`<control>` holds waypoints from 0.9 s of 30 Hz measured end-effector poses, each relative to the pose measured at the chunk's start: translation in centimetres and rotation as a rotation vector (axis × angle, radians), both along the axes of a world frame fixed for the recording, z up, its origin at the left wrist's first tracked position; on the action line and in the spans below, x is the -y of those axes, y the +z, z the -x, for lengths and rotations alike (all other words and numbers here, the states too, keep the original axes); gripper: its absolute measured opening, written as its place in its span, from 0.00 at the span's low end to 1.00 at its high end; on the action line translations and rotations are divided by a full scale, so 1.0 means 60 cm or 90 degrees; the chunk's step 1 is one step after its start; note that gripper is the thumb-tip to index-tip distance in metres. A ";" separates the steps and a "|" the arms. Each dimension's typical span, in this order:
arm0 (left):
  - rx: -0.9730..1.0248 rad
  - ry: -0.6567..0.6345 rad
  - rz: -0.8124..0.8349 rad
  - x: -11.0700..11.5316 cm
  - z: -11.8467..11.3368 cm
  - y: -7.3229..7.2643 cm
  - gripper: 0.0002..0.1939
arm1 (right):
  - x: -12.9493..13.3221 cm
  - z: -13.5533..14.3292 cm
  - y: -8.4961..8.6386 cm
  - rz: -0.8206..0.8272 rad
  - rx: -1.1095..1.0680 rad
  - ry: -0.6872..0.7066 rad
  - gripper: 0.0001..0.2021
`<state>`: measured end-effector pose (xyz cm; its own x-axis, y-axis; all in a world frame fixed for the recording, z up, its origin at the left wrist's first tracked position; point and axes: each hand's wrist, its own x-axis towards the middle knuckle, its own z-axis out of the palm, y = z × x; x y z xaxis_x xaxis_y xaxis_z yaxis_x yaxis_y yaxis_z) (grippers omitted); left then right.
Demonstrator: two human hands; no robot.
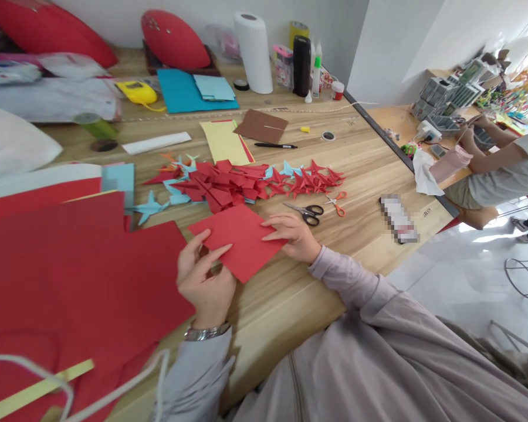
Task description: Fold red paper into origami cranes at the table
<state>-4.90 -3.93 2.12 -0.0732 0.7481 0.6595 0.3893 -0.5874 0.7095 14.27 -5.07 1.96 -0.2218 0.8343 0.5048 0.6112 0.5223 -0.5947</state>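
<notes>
A square of red paper [242, 249] lies between my two hands, low over the wooden table. My left hand [206, 275] grips its left corner, with fingers on top and the thumb out of sight below. From the right side, my right hand [293, 235] holds the opposite edge, fingers over the upper face. Just beyond the paper is a heap of folded red paper pieces [224, 184]. Folded red stars [312, 179] and a light blue paper star [149, 208] lie at either end of it. Black-handled scissors [308, 213] rest beside my right hand.
Large red sheets [70, 293] cover the left of the table. Orange scissors [338, 203], a phone [398, 218] and a black pen [276, 145] lie to the right and behind. A paper roll [254, 55] and a yellow tape measure [137, 92] stand at the back. Another person's arm [493, 149] is at right.
</notes>
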 end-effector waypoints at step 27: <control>-0.176 -0.040 -0.013 0.006 0.010 -0.004 0.08 | 0.006 -0.018 0.011 0.034 -0.106 -0.017 0.10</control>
<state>-5.51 -4.26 1.90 0.1566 0.7324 0.6626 0.5290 -0.6287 0.5700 15.33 -5.43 2.60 -0.1157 0.8656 0.4871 0.5148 0.4717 -0.7159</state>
